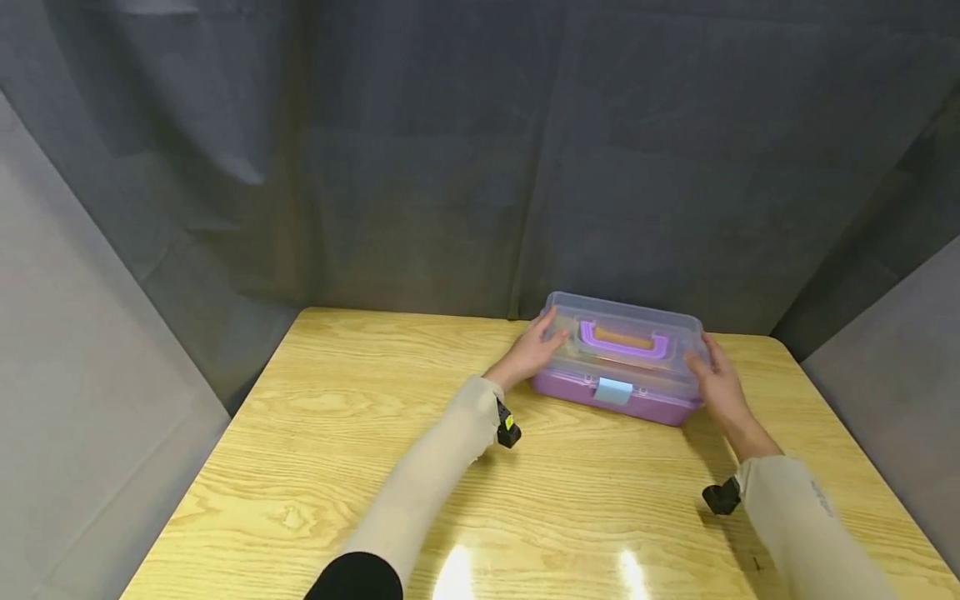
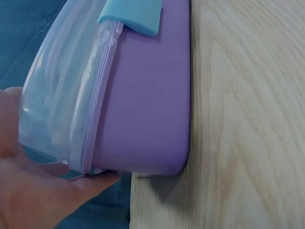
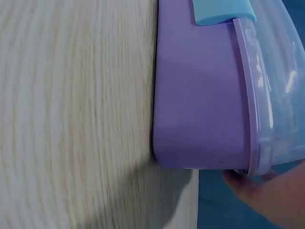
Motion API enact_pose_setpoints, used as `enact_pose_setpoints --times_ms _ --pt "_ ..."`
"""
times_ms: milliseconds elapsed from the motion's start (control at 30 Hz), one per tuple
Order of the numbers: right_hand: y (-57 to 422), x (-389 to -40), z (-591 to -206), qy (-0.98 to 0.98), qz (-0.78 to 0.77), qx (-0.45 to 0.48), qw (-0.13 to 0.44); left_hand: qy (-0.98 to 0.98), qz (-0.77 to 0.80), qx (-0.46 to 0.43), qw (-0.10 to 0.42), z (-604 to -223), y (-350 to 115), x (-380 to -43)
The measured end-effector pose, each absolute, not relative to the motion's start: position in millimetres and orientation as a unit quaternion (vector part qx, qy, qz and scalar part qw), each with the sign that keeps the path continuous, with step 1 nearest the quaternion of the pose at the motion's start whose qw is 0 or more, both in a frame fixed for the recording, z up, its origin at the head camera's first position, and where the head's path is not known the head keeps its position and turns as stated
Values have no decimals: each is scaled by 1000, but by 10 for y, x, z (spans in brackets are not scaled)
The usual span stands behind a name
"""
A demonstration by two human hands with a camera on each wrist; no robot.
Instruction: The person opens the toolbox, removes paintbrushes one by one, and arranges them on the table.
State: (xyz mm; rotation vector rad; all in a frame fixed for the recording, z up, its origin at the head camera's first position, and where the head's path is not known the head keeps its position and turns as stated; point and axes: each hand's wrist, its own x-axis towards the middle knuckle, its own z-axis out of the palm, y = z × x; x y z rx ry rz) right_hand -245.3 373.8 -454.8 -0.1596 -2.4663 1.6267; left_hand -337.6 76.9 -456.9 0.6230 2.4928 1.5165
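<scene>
A storage box [image 1: 558, 386] with a purple base and a clear lid [image 1: 645, 371] sits at the back right of the table, slightly angled. On its lid is a purple carrying handle [image 1: 630, 351], and a light blue latch [image 1: 612, 392] fastens the front. My left hand [image 1: 528, 350] grips the left end, thumb over the lid and fingers around the side. At the opposite end my right hand [image 1: 722, 383] holds the box the same way. Both wrist views show fingers tucked beneath the lid's rim. Contents are blurred through the lid.
The wooden table [image 1: 337, 433] extends in front and to the left of the box. A dark grey curtain [image 1: 420, 167] hangs close behind the table's back edge. Light grey panels [image 1: 82, 358] stand on both sides.
</scene>
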Motion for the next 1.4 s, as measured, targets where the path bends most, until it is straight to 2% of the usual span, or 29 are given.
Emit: enact_pose_setpoints --times_ms 300,733,1233,1400 --pt "3467 -2364 -4559 -826 560 -20 63 845 483 207 103 -4563 428 -3261" --pt "2887 -2208 -4483 -830 558 22 -8 862 458 198 92 -4513 -283 -2980" --pt "2268 -2087 -4526 -866 494 78 1 861 466 187 77 -4529 -1031 -2633" --pt "2012 -2021 -4536 -882 461 99 3 849 485 188 89 -4558 -1340 -2483"
